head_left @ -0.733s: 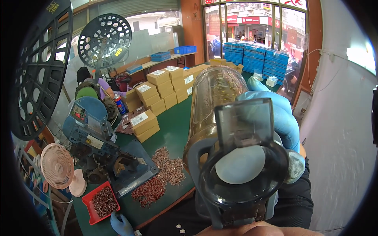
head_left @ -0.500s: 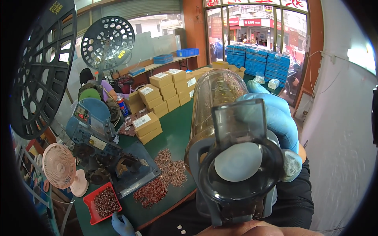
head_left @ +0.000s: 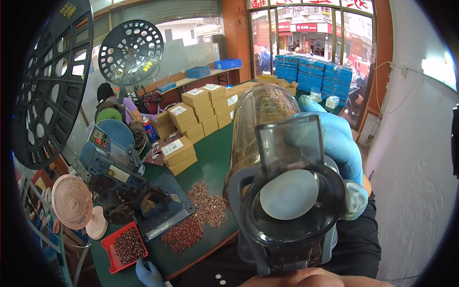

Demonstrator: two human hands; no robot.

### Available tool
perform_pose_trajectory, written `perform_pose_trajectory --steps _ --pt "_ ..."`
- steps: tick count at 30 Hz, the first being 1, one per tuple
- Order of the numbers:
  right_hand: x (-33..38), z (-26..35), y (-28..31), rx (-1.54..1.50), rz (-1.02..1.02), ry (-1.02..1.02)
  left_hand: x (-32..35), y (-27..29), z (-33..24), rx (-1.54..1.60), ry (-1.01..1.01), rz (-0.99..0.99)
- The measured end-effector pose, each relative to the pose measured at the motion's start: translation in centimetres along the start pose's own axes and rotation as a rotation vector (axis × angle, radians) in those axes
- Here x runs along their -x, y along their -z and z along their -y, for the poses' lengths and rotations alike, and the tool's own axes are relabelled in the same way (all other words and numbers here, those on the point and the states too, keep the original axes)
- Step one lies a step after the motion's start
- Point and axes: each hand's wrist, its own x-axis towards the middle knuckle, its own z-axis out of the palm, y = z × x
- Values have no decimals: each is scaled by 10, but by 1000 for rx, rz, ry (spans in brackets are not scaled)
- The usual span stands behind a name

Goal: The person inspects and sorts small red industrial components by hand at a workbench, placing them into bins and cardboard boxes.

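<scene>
A bottle (head_left: pixel 267 143) fills the middle of the view, tipped up with its lid end toward the camera and its long axis running away over the green bench (head_left: pixel 210 167). The right hand (head_left: pixel 337 143), in a blue glove, grips its right side, fingers curled round the barrel. The left hand (head_left: pixel 148 272) rests low and well apart beside the red tray (head_left: pixel 107 244); whether its fingers are spread or closed cannot be told.

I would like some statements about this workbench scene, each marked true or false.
1. The right hand in a blue glove holds the clear bottle. True.
2. The red tray is empty. False: it holds small dark metal parts.
3. The left hand is near the red tray. True.
4. The small pink fan stands on the cardboard boxes. False: it stands apart, by the blue machine.
</scene>
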Motion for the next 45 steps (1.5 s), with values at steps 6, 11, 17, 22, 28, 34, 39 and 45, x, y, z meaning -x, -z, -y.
perform_pose_trajectory --steps 6,11,17,22,28,34,39,45 --pt "0 1 -1 2 1 7 1 -3 5 39 8 7" --pt "1 3 -2 4 1 6 1 -3 6 42 21 -1" --pt "1 4 -1 11 4 9 2 -6 7 32 26 -31" --pt "1 5 -1 14 4 10 0 -6 10 33 14 -9" --pt "1 7 2 22 0 9 0 -6 9 38 2 -12" --pt "1 9 3 24 -3 14 -1 -7 8 46 -25 -34" --pt "0 9 3 27 -4 14 -1 -6 5 62 11 -17" --pt "1 10 2 30 -5 14 -1 -5 7 23 27 -5"
